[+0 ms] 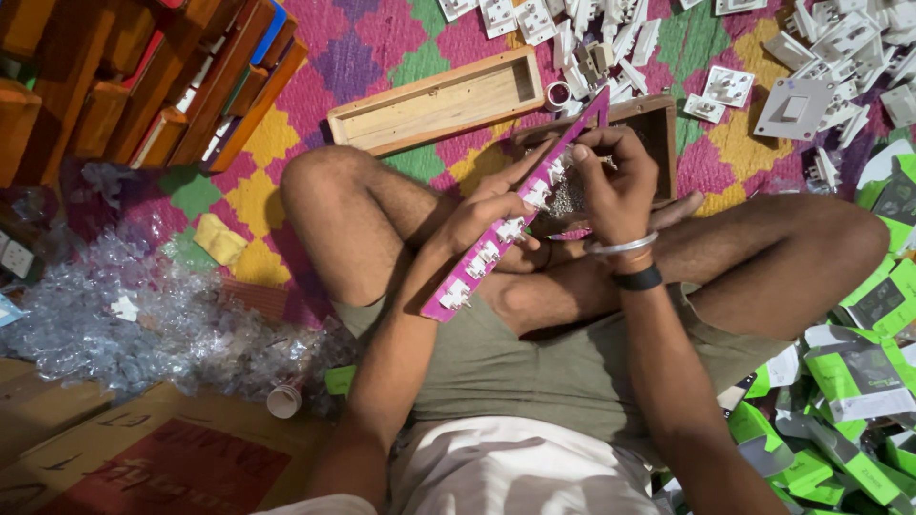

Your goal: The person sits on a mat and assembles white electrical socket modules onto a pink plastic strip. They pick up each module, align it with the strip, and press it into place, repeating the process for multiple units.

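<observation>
— Patchwork cloth in pink, purple, yellow and green covers the floor (pixel 382 38) where the person sits cross-legged; only the head view is given. What lies around?

— Ahead, white switch parts (pixel 840 48) are heaped within arm's reach, beside an empty wooden tray (pixel 439 100). Wooden boxes (pixel 143 86) are stacked at the far left, crumpled clear plastic wrap (pixel 143 305) and a cardboard box (pixel 153 458) lie nearer, and green packets (pixel 859 381) pile up on the right.

— And the hands?

— The left hand (pixel 496 205) is closed around the long pink strip (pixel 510 224), fingers spread along its back, so the strip is propped slantwise over the lap with its row of small white pieces facing up. That tilt seems to bring the upper end to the other hand.

— The right one?

— The right hand (pixel 615 186) is curled at the strip's upper part, fingertips (pixel 580 153) pinched together on it. Whether something tiny sits between them cannot be told. Just beneath lies a dark wooden box (pixel 658 124) holding small metallic bits (pixel 571 198), probably kept between the knees for short reaches.
</observation>
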